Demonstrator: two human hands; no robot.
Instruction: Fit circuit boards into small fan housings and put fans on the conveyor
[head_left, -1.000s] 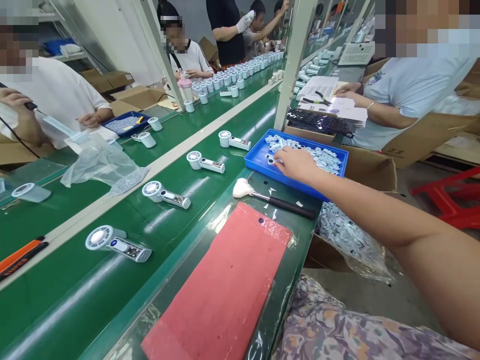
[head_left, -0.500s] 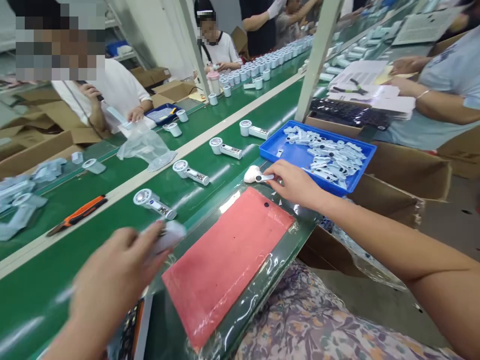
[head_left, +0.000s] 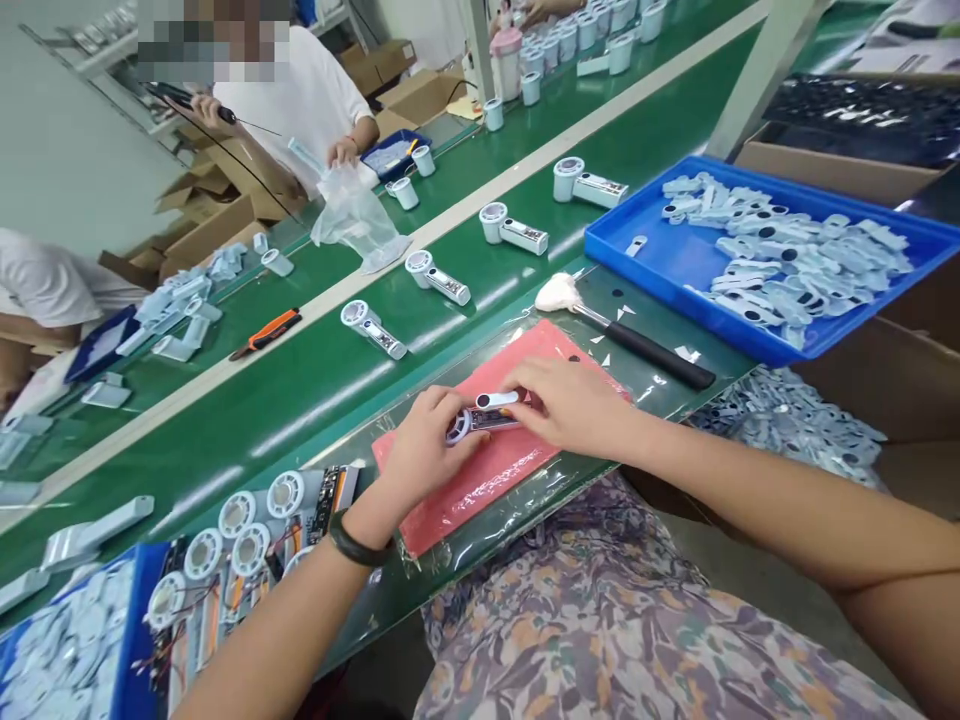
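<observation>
Over the red pad (head_left: 517, 475), my left hand (head_left: 420, 445) grips the round head of a light-blue handheld device (head_left: 489, 420), its handle with dark inner parts pointing right. My right hand (head_left: 574, 405) pinches a narrow light-blue cover piece (head_left: 497, 400) with a black oval at one end, just above that handle. The fingers partly hide the device, and whether the cover touches it I cannot tell. Beyond the pad lies a black-handled tool (head_left: 652, 350) with a lump of white paste (head_left: 559, 292) at its tip.
At right stands a blue tray (head_left: 637, 245) of cover pieces. Several similar devices (head_left: 439, 278) line the green conveyor (head_left: 300, 420). Device bodies with exposed boards (head_left: 251, 550) lie at lower left beside another blue tray (head_left: 129, 620). Orange-handled pliers (head_left: 274, 328) and a co-worker (head_left: 300, 95) are across.
My left hand has brought the device from the left onto the pad. My right hand has moved the cover piece from the white paste to the device. The view has shifted.
</observation>
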